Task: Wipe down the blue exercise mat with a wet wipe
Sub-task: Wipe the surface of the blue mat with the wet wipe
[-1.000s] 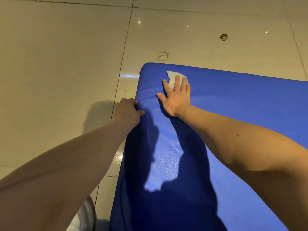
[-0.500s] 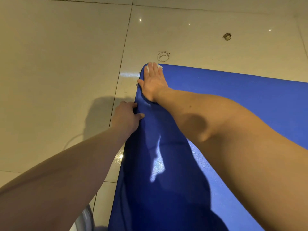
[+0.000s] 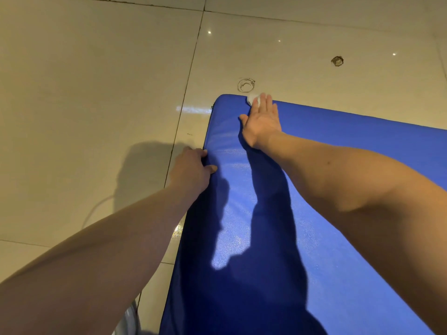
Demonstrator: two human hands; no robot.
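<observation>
In the head view, the blue padded exercise mat [image 3: 338,189] lies on the glossy beige floor tiles [image 3: 96,93] and fills the picture from 3 to 6 o'clock. The right hand [image 3: 262,122] lies flat on it with fingers straight and together, pressing the crumpled white wet wipe [image 3: 252,99], which pokes out at the hand's 12 o'clock, right on the mat's far edge. The left hand [image 3: 191,170] grips the mat's side edge at 9 o'clock, with fingers curled over it and the thumb on top. The likely trouble is that only the fingertips pin the bunched wipe, so a further push toward 12 o'clock could send it off the edge onto the tiles near the ring-shaped scuff mark [image 3: 246,85], dirtying it. A bunched wipe also cleans only a narrow strip. Compared with half a second ago, the right hand has slid from the far corner toward 3 o'clock along the edge and more of the wipe shows, while the left hand keeps its grip in the same place.
</observation>
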